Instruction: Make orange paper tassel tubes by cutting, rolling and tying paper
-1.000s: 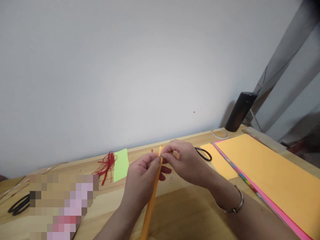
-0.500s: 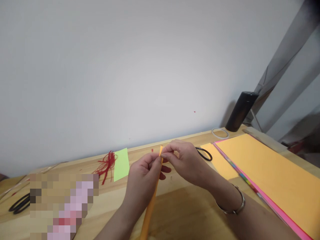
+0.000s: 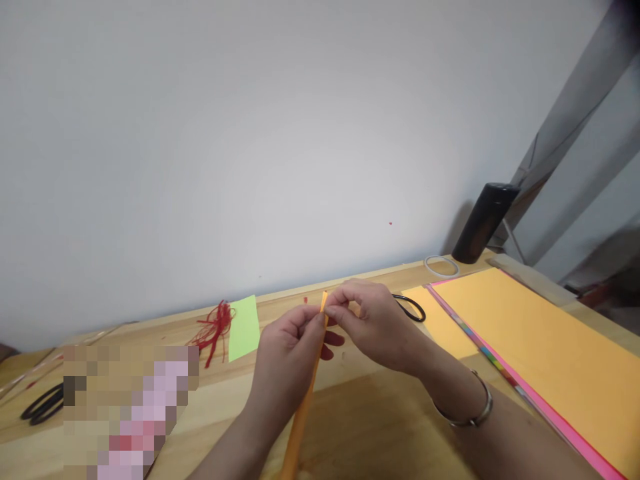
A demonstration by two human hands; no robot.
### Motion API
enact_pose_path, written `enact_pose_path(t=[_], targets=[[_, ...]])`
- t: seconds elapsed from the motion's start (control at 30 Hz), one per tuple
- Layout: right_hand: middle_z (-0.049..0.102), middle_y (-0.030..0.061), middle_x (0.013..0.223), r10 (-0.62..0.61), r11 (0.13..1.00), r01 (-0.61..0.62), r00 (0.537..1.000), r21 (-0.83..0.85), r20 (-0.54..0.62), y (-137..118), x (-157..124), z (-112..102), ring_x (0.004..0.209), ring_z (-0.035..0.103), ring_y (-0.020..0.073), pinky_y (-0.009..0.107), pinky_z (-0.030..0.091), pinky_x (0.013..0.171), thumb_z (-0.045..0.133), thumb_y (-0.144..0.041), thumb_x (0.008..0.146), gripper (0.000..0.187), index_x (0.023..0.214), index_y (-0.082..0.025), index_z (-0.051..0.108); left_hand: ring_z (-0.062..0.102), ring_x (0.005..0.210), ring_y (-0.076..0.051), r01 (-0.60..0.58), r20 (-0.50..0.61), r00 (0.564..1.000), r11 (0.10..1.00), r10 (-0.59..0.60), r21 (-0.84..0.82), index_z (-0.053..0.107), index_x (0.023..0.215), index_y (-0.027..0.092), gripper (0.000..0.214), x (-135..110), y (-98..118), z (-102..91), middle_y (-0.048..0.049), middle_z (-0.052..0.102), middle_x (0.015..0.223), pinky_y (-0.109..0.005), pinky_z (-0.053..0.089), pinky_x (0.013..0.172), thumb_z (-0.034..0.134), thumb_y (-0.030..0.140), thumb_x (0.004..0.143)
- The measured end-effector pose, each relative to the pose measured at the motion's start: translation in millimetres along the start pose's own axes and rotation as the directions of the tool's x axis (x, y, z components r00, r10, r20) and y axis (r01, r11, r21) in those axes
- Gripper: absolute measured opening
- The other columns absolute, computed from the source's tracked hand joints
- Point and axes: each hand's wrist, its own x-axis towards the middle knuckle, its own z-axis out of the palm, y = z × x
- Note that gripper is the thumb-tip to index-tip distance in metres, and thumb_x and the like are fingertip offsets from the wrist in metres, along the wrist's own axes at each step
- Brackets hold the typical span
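Above the wooden table (image 3: pixel 370 420), a long narrow strip of orange paper (image 3: pixel 301 427), folded or rolled, runs from the bottom edge up between my hands. My left hand (image 3: pixel 287 360) is closed around it, thumb and forefinger pinching just below its upper tip. With thumb and forefinger together, my right hand (image 3: pixel 370 323) pinches the strip near the same tip; its other fingers curl in. A metal bangle (image 3: pixel 485 407) circles my right wrist. Behind my left hand lies a light green paper (image 3: pixel 244 330), with a bundle of red string (image 3: pixel 217 330) beside it.
At right, orange sheets (image 3: pixel 540 347) lie over pink ones. A black bottle (image 3: pixel 485 223) stands at the back near a white ring (image 3: pixel 441 267). Black handle loops show behind my right wrist (image 3: pixel 413 309) and at far left (image 3: pixel 43 403). A pixelated patch hides the lower left.
The view has shifted very slightly. Both hands keep the same pinch near the tip of the orange paper strip.
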Motion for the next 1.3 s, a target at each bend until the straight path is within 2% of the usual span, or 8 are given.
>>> enact_pose_path(t=[0.3,0.57,0.7,0.8,0.9,0.97,1.1,1.3], targets=[[0.063,-0.0022,0.069,0.021,0.995,-0.023,0.999,0.100,0.024,1.7,-0.3,-0.3,0.066,0.055,0.0098,0.022,0.041,0.058,0.048,-0.018,0.081,0.018,0.068,-0.019,0.060,0.060,0.052,-0.011,0.035,0.015,0.999,0.999,-0.034,-0.041,0.068,0.085,0.015,0.016,-1.3,4.0,-2.0,-0.0005,0.068,0.059,-0.018,0.047,0.049,0.058,0.026,0.078],[0.066,0.0010,0.070,0.093,0.961,-0.112,0.992,0.254,0.085,2.8,1.7,-2.0,0.067,0.060,0.0124,0.023,0.046,0.058,0.049,-0.021,0.080,0.017,0.072,-0.017,0.063,0.063,0.056,-0.013,0.066,0.059,0.996,0.992,-0.060,-0.105,0.067,0.084,0.015,0.019,-0.3,0.3,-4.4,-0.0028,0.070,0.065,-0.021,0.048,0.051,0.058,0.031,0.078],[0.066,0.0014,0.068,0.136,0.923,-0.165,0.985,0.347,0.107,2.7,3.6,-3.6,0.068,0.064,0.0137,0.023,0.048,0.060,0.053,-0.023,0.078,0.015,0.071,-0.016,0.064,0.063,0.057,-0.013,0.071,0.069,0.996,0.986,-0.061,-0.149,0.068,0.079,0.014,0.018,-0.2,-0.3,-4.6,-0.0052,0.071,0.075,-0.021,0.047,0.050,0.058,0.030,0.078],[0.066,0.0012,0.067,0.166,0.864,-0.222,0.973,0.453,0.161,4.2,5.6,-4.4,0.068,0.064,0.0137,0.025,0.049,0.063,0.056,-0.024,0.076,0.013,0.069,-0.016,0.062,0.064,0.061,-0.014,0.060,0.092,0.995,0.980,-0.043,-0.190,0.068,0.081,0.014,0.019,0.5,-1.3,-5.2,-0.0062,0.071,0.080,-0.020,0.047,0.050,0.057,0.030,0.080],[0.065,0.0014,0.066,0.181,0.816,-0.263,0.962,0.515,0.204,6.8,7.5,-5.5,0.067,0.063,0.0134,0.026,0.049,0.063,0.057,-0.026,0.075,0.013,0.069,-0.015,0.061,0.063,0.058,-0.012,0.066,0.107,0.993,0.978,-0.045,-0.199,0.069,0.082,0.014,0.020,1.3,-0.2,-5.6,-0.0061,0.071,0.076,-0.019,0.046,0.049,0.056,0.030,0.081],[0.063,0.0010,0.065,0.199,0.844,-0.261,0.964,0.469,0.179,8.5,8.6,-7.1,0.064,0.060,0.0122,0.024,0.047,0.060,0.058,-0.027,0.075,0.013,0.070,-0.015,0.061,0.062,0.055,-0.011,0.079,0.114,0.992,0.977,-0.058,-0.196,0.069,0.081,0.013,0.021,1.5,1.5,-5.5,-0.0062,0.071,0.073,-0.019,0.046,0.049,0.057,0.030,0.080],[0.056,-0.0011,0.058,0.221,0.895,-0.234,0.972,0.381,0.076,11.7,11.4,-12.4,0.054,0.048,0.0088,0.021,0.039,0.050,0.058,-0.028,0.073,0.014,0.067,-0.015,0.060,0.063,0.058,-0.012,0.096,0.115,0.991,0.969,-0.071,-0.226,0.069,0.079,0.014,0.021,1.3,3.5,-4.3,-0.0082,0.072,0.085,-0.019,0.046,0.050,0.058,0.031,0.079],[0.057,0.0003,0.062,0.242,0.903,-0.186,0.965,0.387,-0.103,20.1,17.5,-26.5,0.055,0.048,0.0095,0.023,0.039,0.053,0.060,-0.031,0.071,0.017,0.069,-0.014,0.060,0.060,0.053,-0.011,0.110,0.119,0.989,0.969,-0.085,-0.222,0.070,0.077,0.013,0.022,1.0,0.3,-5.3,-0.0089,0.073,0.077,-0.019,0.045,0.049,0.058,0.032,0.078]])
